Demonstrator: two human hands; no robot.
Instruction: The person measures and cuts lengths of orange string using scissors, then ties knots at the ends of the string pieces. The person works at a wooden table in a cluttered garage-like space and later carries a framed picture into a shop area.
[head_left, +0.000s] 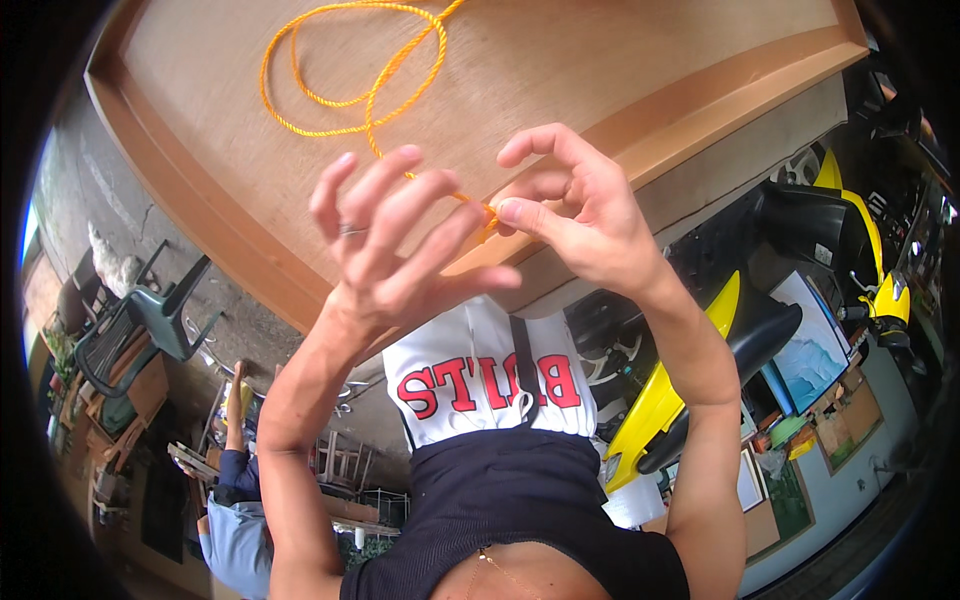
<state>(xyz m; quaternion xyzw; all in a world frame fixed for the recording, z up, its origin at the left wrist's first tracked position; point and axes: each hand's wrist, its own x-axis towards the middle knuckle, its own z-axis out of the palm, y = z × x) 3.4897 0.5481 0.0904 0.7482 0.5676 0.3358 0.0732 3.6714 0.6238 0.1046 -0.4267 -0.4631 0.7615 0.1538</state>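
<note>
Between the thumb and fingertips of my right hand (574, 202) is pinched the end part of a yellow-orange twisted rope (491, 217). A small loop or knot seems to be at the pinch, partly hidden by the fingers. My left hand (397, 240), with a ring on one finger, is spread beside it, slightly blurred. The rope passes behind the left fingers, and no grip on it shows there. Farther out, the rope lies in loose loops on a wooden panel (247, 180) with a raised brown rim (720, 97).
A yellow and black motorcycle (660, 405) stands at right, near the panel's edge. At left are a dark plastic chair (165, 322) and a white animal (112, 262) on the concrete floor (97, 165). Another person (240, 532) in light blue is at lower left, near wooden pieces.
</note>
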